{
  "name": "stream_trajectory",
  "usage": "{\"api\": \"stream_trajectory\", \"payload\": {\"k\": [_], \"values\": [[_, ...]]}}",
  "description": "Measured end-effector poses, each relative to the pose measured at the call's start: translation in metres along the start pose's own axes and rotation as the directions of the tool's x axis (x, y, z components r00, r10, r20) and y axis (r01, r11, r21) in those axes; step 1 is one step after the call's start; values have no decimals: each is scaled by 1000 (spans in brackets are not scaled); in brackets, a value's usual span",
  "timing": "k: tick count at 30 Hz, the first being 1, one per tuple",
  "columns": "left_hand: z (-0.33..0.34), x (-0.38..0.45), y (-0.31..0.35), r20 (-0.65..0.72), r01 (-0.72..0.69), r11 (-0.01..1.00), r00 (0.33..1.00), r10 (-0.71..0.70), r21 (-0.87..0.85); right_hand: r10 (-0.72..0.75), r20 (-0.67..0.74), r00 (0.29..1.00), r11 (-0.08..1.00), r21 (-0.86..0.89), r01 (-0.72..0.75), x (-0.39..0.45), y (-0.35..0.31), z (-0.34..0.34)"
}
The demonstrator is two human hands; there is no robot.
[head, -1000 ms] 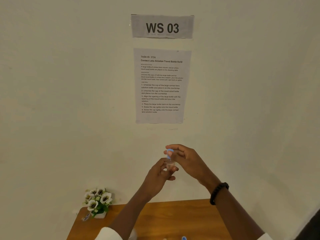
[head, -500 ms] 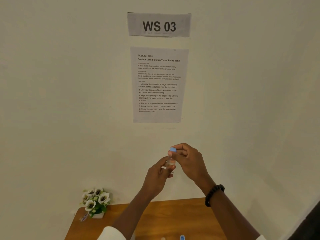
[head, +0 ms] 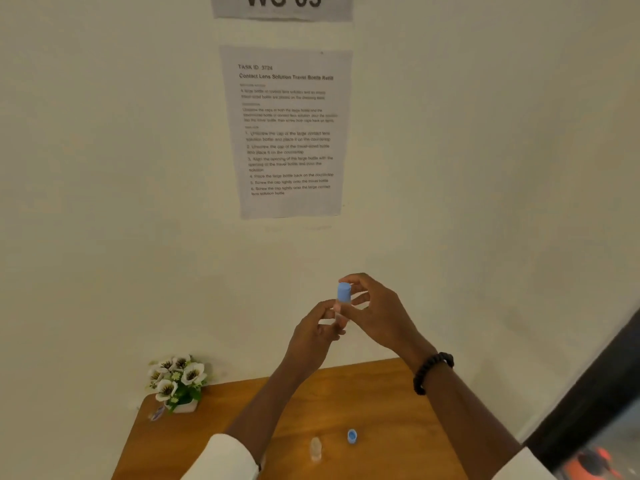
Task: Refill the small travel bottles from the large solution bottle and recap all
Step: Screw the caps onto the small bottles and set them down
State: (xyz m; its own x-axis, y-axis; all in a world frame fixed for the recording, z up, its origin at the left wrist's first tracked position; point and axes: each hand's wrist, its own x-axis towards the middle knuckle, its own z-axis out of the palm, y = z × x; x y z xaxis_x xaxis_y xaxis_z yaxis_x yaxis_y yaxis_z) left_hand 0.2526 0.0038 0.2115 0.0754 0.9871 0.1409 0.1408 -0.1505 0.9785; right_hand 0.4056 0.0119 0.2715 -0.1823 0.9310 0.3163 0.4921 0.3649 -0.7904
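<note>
Right hand (head: 377, 313) pinches blue cap (head: 344, 292) atop left hand's (head: 313, 336) travel bottle (head: 341, 315).

flower pot (head: 178, 384), wall notice (head: 289, 133), wooden table (head: 381, 393)

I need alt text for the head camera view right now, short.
Two hands hold a small clear travel bottle up before a cream wall: the left hand grips its body, the right hand pinches its blue plastic cap. Below, a wooden table bears another small clear bottle and a loose blue cap.
</note>
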Motion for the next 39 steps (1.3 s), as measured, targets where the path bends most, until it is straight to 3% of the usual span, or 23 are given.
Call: {"api": "stream_trajectory", "payload": {"k": [6,13,16,23,39], "values": [[49,3,-42,77,53,973,994,-72,225,129,21,991,991,-22,-128,-23,74,-11],[112,8,-125,139,347,892,907,-398,292,376,-74,924,917,-116,-382,-40,215,-4],[128,16,-160,130,379,844,881,-454,379,471,-71,879,861,-179,-476,-38,273,5],[133,30,-222,109,435,782,841,-530,447,525,-52,850,822,-227,-522,-27,375,41],[123,12,-252,62,542,740,789,-612,398,527,-43,849,814,-260,-519,-10,426,58]]}}
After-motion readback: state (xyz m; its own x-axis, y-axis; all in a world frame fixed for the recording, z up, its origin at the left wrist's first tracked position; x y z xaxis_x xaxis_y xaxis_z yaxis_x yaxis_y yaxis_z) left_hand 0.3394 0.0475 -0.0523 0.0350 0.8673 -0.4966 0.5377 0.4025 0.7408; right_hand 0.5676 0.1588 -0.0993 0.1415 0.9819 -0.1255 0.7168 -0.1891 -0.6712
